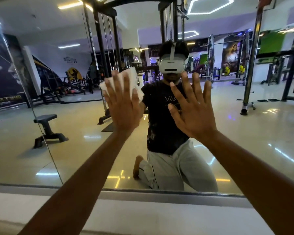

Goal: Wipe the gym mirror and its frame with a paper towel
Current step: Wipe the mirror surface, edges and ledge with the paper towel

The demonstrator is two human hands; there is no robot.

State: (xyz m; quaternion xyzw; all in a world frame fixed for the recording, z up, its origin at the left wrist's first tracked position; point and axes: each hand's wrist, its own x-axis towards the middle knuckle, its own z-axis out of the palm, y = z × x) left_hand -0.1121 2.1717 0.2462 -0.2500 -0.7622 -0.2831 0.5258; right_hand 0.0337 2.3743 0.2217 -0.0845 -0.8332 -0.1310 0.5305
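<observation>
While both arms reach forward, the left hand (124,106) presses a crumpled white paper towel (126,78) flat-fingered against the large wall-mounted gym mirror (244,133). Right hand (193,112) rests on the glass, fingers spread and straight. Grey metal frame (159,195) runs below.

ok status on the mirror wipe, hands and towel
Left hand flat, pressing paper towel on mirror. Right hand open, fingers spread, flat at the glass, holding nothing. Frame below, not being wiped. Nothing in the way.

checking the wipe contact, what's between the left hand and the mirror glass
In the head view, a white paper towel lies between the flat left hand and the mirror. The right hand has nothing visible under it.
</observation>
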